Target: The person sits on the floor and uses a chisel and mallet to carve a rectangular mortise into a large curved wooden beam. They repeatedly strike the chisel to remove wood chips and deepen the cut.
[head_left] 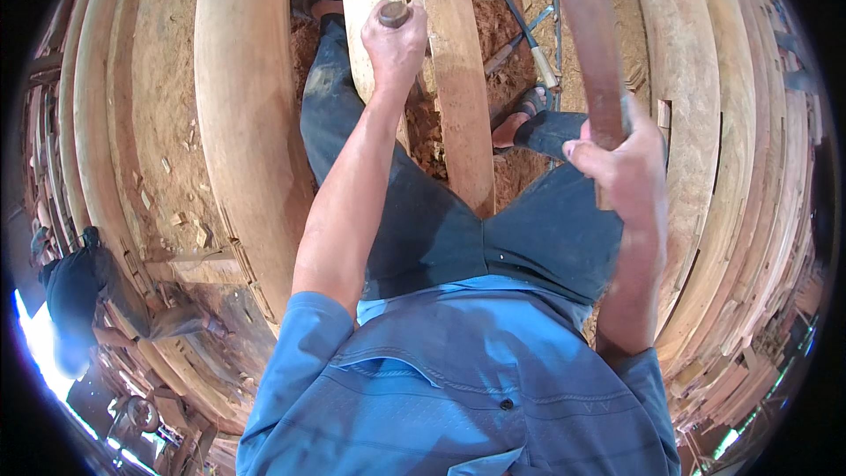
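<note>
My left hand (397, 51) is closed round the upright handle of a chisel-like tool (394, 14), whose round wooden butt points up at me. Its blade is hidden below my fist. The tool stands over a pale timber beam (467, 123) that runs between my legs and has a slot cut along it. In my right hand (627, 163) is a long brown wooden club (592, 35), gripped near its lower end and held raised over my right leg. The club's upper end runs out of the picture, and it is slightly smeared by motion.
Long-handled tools (533, 44) lie crossed on the dirt floor beyond my right foot. Thick timbers lie on both sides, one at the left (242, 62) and another at the right (683, 79). Wood chips (203, 234) litter the ground. Another person (75, 295) bends at the far left.
</note>
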Demonstrator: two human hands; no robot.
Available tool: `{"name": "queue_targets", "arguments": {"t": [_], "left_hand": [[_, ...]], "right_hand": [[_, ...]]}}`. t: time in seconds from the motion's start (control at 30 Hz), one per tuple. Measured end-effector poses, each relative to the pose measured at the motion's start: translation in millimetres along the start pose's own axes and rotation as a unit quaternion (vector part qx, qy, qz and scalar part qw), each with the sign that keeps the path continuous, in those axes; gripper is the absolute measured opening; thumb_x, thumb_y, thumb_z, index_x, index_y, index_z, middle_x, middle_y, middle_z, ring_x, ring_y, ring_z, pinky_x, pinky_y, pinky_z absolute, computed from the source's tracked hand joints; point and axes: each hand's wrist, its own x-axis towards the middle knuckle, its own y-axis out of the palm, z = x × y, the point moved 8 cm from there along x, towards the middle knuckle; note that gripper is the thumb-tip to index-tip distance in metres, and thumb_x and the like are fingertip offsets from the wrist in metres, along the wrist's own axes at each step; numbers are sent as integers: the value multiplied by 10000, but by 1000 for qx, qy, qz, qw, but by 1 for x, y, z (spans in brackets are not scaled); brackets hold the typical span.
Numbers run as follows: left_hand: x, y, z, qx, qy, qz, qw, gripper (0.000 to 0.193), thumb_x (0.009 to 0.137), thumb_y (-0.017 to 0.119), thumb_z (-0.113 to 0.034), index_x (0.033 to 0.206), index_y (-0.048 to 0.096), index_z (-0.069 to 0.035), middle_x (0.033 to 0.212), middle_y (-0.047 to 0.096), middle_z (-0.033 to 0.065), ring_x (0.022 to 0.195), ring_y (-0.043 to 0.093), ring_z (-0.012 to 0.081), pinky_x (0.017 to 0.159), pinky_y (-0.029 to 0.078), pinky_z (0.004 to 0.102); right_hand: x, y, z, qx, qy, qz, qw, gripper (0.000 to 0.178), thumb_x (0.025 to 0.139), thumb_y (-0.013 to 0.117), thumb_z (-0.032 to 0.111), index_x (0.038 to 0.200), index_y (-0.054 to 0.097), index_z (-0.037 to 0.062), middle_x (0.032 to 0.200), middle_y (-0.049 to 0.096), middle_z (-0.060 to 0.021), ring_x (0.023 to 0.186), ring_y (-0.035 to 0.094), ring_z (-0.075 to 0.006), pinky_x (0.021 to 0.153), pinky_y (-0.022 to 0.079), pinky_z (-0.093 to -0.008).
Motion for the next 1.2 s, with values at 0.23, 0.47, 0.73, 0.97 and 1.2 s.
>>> {"name": "queue_targets", "arguments": {"t": [0.23, 0.47, 0.73, 0.97, 1.2], "left_hand": [[10, 7, 17, 8, -24, 12, 1000, 209, 859, 724, -143, 752, 600, -12, 662, 626, 17, 634, 555, 86, 626, 483, 292], [8, 5, 13, 18, -10, 6, 1000, 200, 852, 736, -126, 760, 608, -3, 681, 645, 31, 643, 567, 87, 629, 500, 302], [2, 12, 16, -88, -18, 34, 995, 147, 858, 724, -114, 876, 670, 22, 761, 708, 50, 701, 622, 94, 653, 514, 292], [5, 13, 22, -16, -45, 36, 998, 193, 858, 731, -131, 786, 619, 10, 684, 667, 55, 647, 592, 97, 644, 507, 303], [7, 17, 24, -30, -56, 46, 997, 194, 858, 736, -144, 822, 637, 19, 738, 694, 62, 684, 621, 122, 671, 519, 308]], "right_hand": [[28, -71, 129, 206, -242, 6, 948, 165, 864, 670, 188, 913, 678, 30, 756, 658, -52, 622, 605, -123, 607, 493, -290], [83, 21, 98, -274, -262, -85, 921, 371, 806, 694, 152, 1139, 611, 11, 824, 695, -143, 746, 686, -268, 679, 527, -394], [43, 43, 28, -308, -116, 81, 941, 425, 716, 667, 75, 1119, 597, -39, 946, 670, -287, 918, 674, -415, 806, 515, -451], [33, -23, 143, -16, -306, -36, 951, 272, 772, 759, 206, 963, 662, 39, 794, 615, -16, 776, 569, -81, 730, 456, -269], [87, 60, 82, -360, -218, -6, 907, 259, 801, 647, 78, 1024, 603, -45, 908, 711, -244, 877, 710, -376, 777, 547, -465]]}}
